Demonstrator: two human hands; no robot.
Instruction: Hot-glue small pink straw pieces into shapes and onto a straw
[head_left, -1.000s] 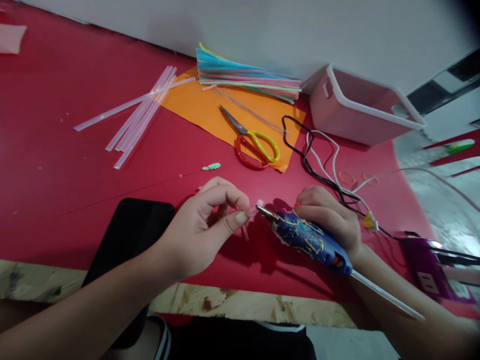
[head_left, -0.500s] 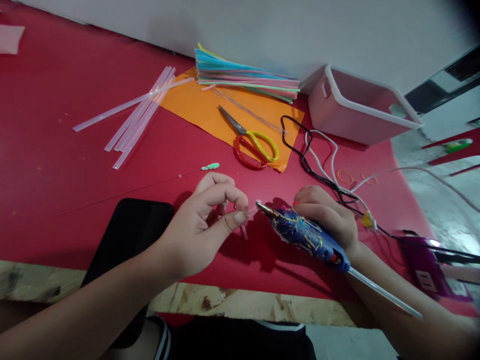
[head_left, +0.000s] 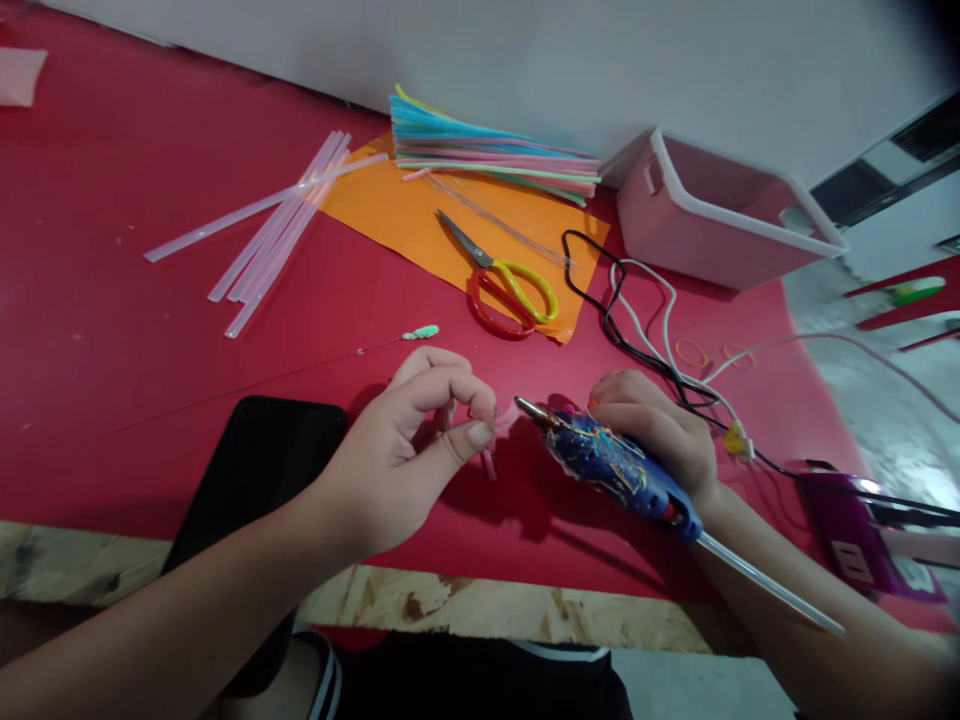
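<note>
Far upper left of the frame there's a scrap of pale paper (head_left: 21, 77), then a handful of clear sticks (head_left: 285, 215) lying crisscrossed. Lower left, a black phone (head_left: 259, 470) hangs partly over the table edge, behind the left forearm. A thin wire with a fuzzy green tip (head_left: 421, 332) runs across just above it. Near the middle, the left hand (head_left: 405, 450) has thumb and finger pinched on a small pink piece (head_left: 508, 418), mostly hidden by the fingers. Top middle: a bunch of pipe cleaners (head_left: 487, 150) on an orange sheet (head_left: 405, 215), with scissors (head_left: 486, 260) lying open-bladed or not, can't really tell. Right of center, the right hand (head_left: 664, 430) is wrapped around a messy blue glue gun (head_left: 607, 460), nozzle right by the pink piece; can't tell if they touch. Upper right's a pink box (head_left: 690, 235), with tangled cords (head_left: 645, 360) below.
</note>
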